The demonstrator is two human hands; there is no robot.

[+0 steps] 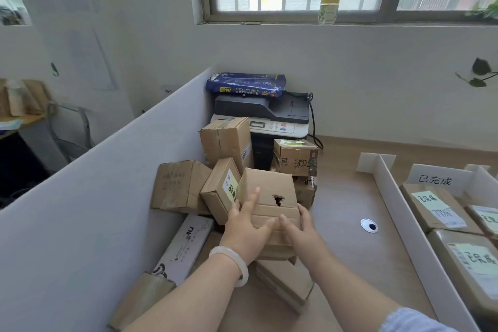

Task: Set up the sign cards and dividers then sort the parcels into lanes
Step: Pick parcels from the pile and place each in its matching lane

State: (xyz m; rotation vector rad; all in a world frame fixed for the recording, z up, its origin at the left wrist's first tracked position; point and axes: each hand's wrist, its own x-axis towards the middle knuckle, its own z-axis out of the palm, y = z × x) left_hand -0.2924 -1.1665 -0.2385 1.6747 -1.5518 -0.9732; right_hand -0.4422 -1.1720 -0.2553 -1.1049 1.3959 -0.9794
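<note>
Both hands hold one brown cardboard parcel (270, 191) with a torn black hole in its top, above a heap of parcels (226, 143) at the desk's left. My left hand (246, 226) grips its near left side, fingers on top. My right hand (296, 229) grips its near right corner. A white divider (404, 224) runs down the desk on the right. Behind it stands a white sign card (438, 179) with black characters. Sorted parcels (433, 207) with green notes lie in that lane.
A white partition wall (107, 175) bounds the desk on the left. A printer (269, 116) with a blue paper ream on top stands at the back. A round cable hole (369, 225) is in the bare desk between heap and divider. A long white box (186, 245) lies by the partition.
</note>
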